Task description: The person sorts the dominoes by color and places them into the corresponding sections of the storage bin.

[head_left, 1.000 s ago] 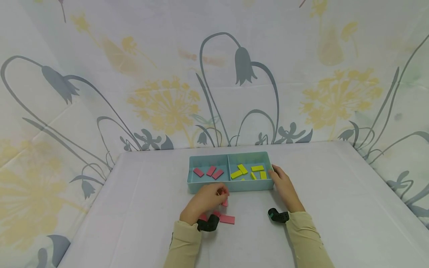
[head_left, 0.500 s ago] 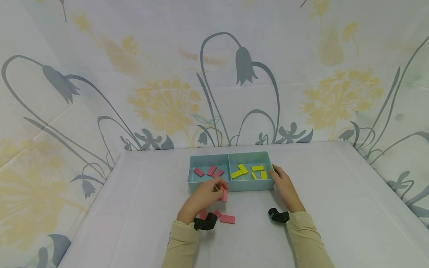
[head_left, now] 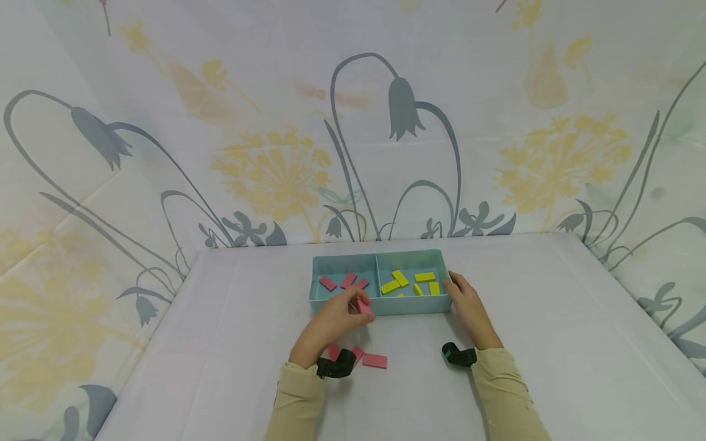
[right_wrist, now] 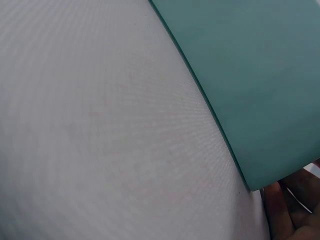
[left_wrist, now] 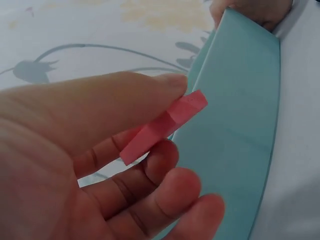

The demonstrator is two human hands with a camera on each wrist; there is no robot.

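My left hand (head_left: 330,320) pinches a small flat pink block (head_left: 364,307) between thumb and fingers, just in front of and above the front wall of a light teal two-compartment box (head_left: 410,305). In the left wrist view the pink block (left_wrist: 165,125) lies tilted under the thumb, with the other fingers curled beneath. My right hand (head_left: 470,311) grips the box's right end. Several pink blocks (head_left: 328,283) lie in the left compartment, partly hidden by the left hand. Yellow blocks (head_left: 425,277) lie in the right compartment.
On the white-covered table (head_left: 231,343), near the left wrist, rest a few pink blocks (head_left: 375,361), some partly hidden by the black wrist camera (head_left: 337,364). A divider (head_left: 378,275) splits the box. Behind the table hangs a floral cloth (head_left: 276,171).
My left hand has risen slightly and moved toward the left compartment with the pink block, which now tilts more. The right hand and box have stayed in place.
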